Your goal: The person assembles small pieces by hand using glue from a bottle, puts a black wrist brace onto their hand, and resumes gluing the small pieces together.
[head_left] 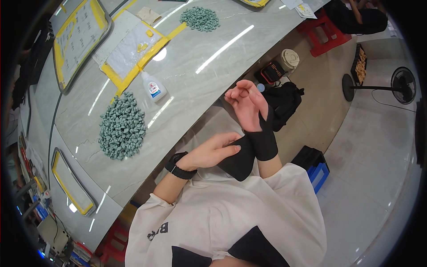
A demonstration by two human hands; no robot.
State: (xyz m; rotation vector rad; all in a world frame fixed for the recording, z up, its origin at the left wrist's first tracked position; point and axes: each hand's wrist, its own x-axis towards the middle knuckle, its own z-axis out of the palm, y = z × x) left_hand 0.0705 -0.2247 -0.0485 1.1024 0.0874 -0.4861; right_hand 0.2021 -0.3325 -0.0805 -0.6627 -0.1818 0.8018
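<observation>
1. Gripping the free flap (238,165) of a black wrist wrap (265,147) near the centre of the frame, pressed the left hand's (218,151) thumb onto its upper face; could not tell the exact position of the hidden fingers.
2. Held the right hand (247,104) just above and to the right in the frame, with the palm showing and the fingers loosely curled around nothing.
3. Wore the wrap around the right wrist, with a strap (268,119) at the base of the thumb, probably against slipping.
4. Held the flap away from the wrist, seemingly for smoothness and tension.
5. Aimed the flap toward the lower left of the frame, with its long axis apparently slanting down from the wrist; could not judge the exact angle.
6. Wore a black watch (180,168) on the left wrist.
7. Had a large stone pile (122,127) and a white bottle (153,87) side by side on the table (187,107), left of centre, probably for easy reach.
8. Saw a black bag (287,104) right of centre and a standing fan (403,84) at far right.
</observation>
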